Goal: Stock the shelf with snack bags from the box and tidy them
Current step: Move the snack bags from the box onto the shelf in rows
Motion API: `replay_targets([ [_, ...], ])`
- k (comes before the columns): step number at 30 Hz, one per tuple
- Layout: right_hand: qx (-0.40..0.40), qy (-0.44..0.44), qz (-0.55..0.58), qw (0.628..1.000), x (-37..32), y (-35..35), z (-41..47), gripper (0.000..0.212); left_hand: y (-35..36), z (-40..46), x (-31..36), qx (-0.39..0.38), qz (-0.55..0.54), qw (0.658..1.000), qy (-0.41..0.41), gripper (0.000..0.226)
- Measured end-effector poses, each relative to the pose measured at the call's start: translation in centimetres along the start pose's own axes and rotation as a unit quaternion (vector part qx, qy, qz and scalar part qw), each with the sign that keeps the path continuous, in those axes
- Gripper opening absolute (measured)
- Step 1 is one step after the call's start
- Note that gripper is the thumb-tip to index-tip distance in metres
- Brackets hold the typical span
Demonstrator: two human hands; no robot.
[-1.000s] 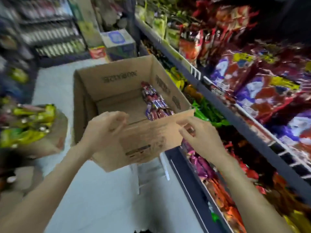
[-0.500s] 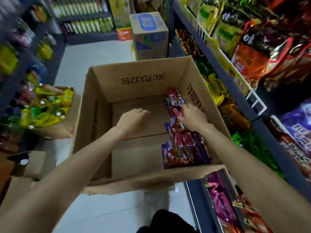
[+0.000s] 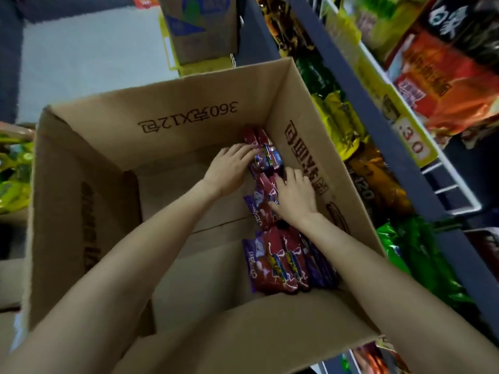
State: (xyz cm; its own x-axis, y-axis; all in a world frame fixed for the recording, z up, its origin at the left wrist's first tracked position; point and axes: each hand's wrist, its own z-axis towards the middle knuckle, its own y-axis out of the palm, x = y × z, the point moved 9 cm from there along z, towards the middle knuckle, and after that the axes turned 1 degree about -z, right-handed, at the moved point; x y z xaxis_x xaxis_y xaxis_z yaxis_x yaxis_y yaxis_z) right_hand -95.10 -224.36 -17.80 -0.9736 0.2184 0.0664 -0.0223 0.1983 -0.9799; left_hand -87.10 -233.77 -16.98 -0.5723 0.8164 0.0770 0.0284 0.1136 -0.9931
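A large open cardboard box (image 3: pixel 151 103) fills the middle of the view. A row of red and purple snack bags (image 3: pixel 280 260) stands along its right inner wall; the rest of its bottom is bare cardboard. Both my hands are deep inside the box at the far half of the row. My left hand (image 3: pixel 229 168) touches the left side of the farthest bags with its fingers stretched out. My right hand (image 3: pixel 295 198) lies on the top of the middle bags, fingers spread toward the box's right wall. Neither hand has lifted a bag.
The shelf unit (image 3: pixel 351 85) runs along the right, holding yellow bags (image 3: pixel 340 122), green bags (image 3: pixel 421 255) and an orange bag (image 3: pixel 445 85) higher up. A closed carton (image 3: pixel 199 25) stands beyond the box. A box of yellow-green packs (image 3: pixel 13 179) sits at left on the pale floor (image 3: pixel 81 58).
A second ago both hands were at the box's near flap. They reached in; my left hand crossed from the bare bottom to the far bags, and my right stays on the row.
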Motion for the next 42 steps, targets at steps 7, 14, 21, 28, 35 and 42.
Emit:
replay_targets([
  [7,-0.016,-0.034,0.052,0.998,-0.7,1.1,-0.5,0.067,3.0,5.7,1.1,-0.063,0.066,0.993,0.076,0.072],
  [14,0.019,-0.063,-0.067,0.996,-1.4,0.5,-0.5,0.061,2.5,4.9,0.1,-0.033,0.115,0.987,0.105,0.058],
  [21,0.025,-0.084,-0.101,0.991,-3.0,0.9,-0.9,0.051,1.7,0.3,-2.9,-0.006,0.074,0.995,0.061,0.061],
  [28,-0.003,-0.037,-0.066,0.997,-3.3,0.4,-0.2,0.059,0.6,-4.9,-8.0,-0.031,-0.083,0.988,-0.128,0.065],
  [35,-0.062,0.032,0.050,0.996,-3.1,1.2,-0.7,0.065,-1.2,-8.6,-9.7,-0.015,-0.164,0.969,-0.183,0.055],
  [42,-0.113,0.059,0.097,0.987,-3.0,2.1,-1.0,0.071,-2.4,-10.2,-10.1,0.015,-0.216,0.957,-0.194,0.056],
])
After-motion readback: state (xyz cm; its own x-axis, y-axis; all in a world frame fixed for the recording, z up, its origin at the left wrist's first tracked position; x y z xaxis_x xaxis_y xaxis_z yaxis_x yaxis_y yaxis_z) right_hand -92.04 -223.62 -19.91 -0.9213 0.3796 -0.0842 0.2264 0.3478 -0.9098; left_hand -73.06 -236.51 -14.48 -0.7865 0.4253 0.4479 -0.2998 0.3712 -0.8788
